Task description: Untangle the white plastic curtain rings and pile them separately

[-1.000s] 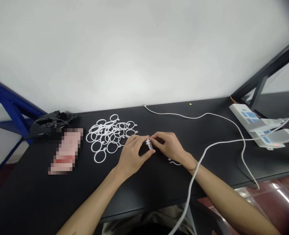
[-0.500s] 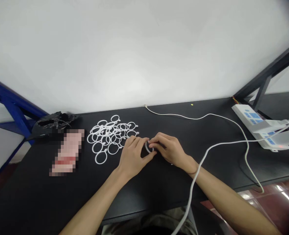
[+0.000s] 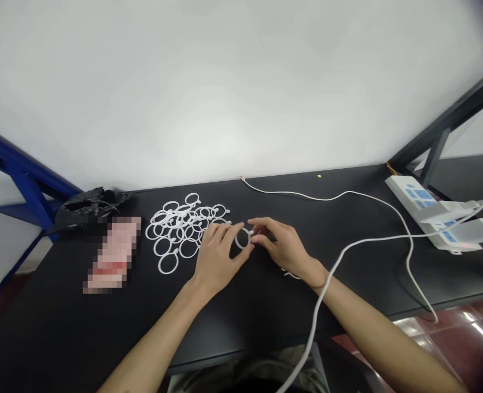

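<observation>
A white plastic ring with a small eyelet tab (image 3: 236, 239) stands tilted between the fingers and thumb of my left hand (image 3: 220, 251), which grips it by its rim. My right hand (image 3: 284, 245) is at the ring's right side, its index finger and thumb apart around the eyelet. The thumb tip looks close to the tab or touching it. To the left lies a loose pile of similar white rings (image 3: 179, 219), several overlapping. Another white ring (image 3: 293, 275) shows partly from under my right wrist.
On the black table (image 3: 233, 316) a pixelated pink item (image 3: 118, 245) lies left of the pile, with a crumpled black plastic bag (image 3: 94, 204) behind. A white cable (image 3: 343, 256) crosses over my right forearm to a power strip (image 3: 413, 199) with plugged-in adapters.
My right fingers have opened from a pinch at the ring. My left hand has shifted slightly left with the ring, which now shows more fully. More of the white piece under my right wrist is visible.
</observation>
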Motion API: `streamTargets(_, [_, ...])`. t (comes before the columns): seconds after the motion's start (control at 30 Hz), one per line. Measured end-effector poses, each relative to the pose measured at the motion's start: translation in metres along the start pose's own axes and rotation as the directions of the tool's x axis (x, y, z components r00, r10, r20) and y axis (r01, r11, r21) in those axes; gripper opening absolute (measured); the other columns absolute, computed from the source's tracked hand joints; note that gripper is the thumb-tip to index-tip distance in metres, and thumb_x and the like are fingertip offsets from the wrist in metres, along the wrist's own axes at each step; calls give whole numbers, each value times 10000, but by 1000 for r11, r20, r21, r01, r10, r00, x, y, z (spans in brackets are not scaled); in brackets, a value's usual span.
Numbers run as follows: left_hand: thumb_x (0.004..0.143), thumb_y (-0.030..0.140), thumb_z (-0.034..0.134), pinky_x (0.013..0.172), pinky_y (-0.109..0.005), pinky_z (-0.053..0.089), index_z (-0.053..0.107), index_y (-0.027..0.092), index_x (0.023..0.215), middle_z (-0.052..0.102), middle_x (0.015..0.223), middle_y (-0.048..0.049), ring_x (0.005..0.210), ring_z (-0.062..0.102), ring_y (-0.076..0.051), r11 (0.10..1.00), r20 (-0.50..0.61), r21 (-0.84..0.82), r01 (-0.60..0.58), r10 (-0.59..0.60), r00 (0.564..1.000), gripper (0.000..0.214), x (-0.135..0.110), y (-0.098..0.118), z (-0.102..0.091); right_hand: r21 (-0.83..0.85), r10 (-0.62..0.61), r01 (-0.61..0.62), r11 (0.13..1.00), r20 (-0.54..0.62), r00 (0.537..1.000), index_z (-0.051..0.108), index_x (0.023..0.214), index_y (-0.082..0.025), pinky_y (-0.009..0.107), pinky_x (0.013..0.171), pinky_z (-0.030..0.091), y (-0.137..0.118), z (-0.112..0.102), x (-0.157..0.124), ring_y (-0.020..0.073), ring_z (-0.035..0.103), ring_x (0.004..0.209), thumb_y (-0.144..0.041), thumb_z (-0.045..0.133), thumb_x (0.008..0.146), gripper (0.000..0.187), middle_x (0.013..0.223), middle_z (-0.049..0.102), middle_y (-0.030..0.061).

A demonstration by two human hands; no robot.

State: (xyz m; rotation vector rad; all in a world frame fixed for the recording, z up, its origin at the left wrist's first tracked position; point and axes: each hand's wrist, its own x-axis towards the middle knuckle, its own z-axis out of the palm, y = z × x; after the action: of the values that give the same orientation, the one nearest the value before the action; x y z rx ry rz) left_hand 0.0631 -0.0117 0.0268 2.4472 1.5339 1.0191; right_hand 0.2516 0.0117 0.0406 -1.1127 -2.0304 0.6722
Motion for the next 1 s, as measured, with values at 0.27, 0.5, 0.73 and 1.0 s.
streamTargets(0.27, [893,389,539,943,-516,443,645,172,1198,579,1091,-141,1055,476,-329,943,-120,235,235,-212,970,389,28,-59,-19,-265,72,-28,964,157,985,656,1027,-221,358,819,499,13,-41,-17,198,636,870,-414,618,896,236,961,686,52])
streamTargets(0.5, [857,364,473,907,-545,428,606,146,1290,603,1182,-177,1093,463,-392,896,124,334,291,-348,929,503,58,-103,-22,-386,116,20,922,326,938,669,1072,-251,404,856,467,21,-74,-51,219,609,909,-274,678,806,267,1038,638,62])
streamTargets(0.73, [863,365,461,933,-556,407,652,194,1226,614,1236,-146,1128,464,-393,901,147,321,291,-351,925,445,56,-105,-22,-327,99,2,945,292,951,677,917,-223,294,732,477,29,-60,-48,145,595,743,-205,564,906,115,873,635,29])
streamTargets(1.0, [933,330,451,1054,-459,381,597,189,1264,604,1240,-75,1179,456,-274,984,50,68,167,-171,984,388,38,-53,-43,-74,104,-102,992,23,994,668,885,-201,245,616,444,4,-25,6,119,557,641,-294,616,884,106,755,657,1])
